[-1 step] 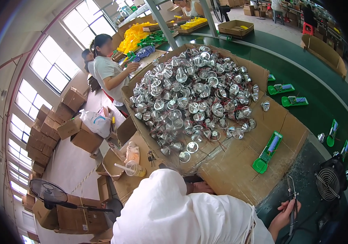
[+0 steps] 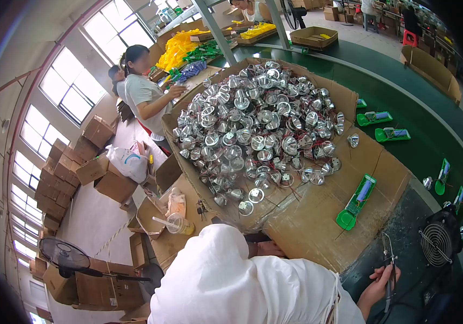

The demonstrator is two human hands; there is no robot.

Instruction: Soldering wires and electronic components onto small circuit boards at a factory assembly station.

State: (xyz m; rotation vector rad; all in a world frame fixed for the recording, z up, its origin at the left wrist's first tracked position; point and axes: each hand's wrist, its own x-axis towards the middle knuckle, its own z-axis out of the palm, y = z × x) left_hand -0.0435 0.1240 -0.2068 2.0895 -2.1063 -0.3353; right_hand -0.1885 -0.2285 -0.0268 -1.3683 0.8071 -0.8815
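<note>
My right hand [image 2: 380, 282], at the lower right, is closed around a soldering iron [image 2: 388, 270] whose thin metal tip points up and away. My left hand [image 2: 270, 249] lies at the near edge of the cardboard [image 2: 318, 237]; white cloth covers part of it and its fingers are mostly hidden. To the right on that cardboard rests a green plastic housing [image 2: 347, 219] with a blue-violet cell in it, apart from both hands. Beyond it, silver reflector cups [image 2: 264, 116] with red wires are heaped in a large carton. A single reflector [image 2: 353, 140] lies right of the heap.
A small square fan [image 2: 435, 244] stands right of my right hand. More green housings [image 2: 393, 134] lie along the green belt [image 2: 423, 148]. A drink cup [image 2: 180, 223] is at the left, with a pedestal fan [image 2: 65, 255] beyond. A person [image 2: 146, 97] works at the far left.
</note>
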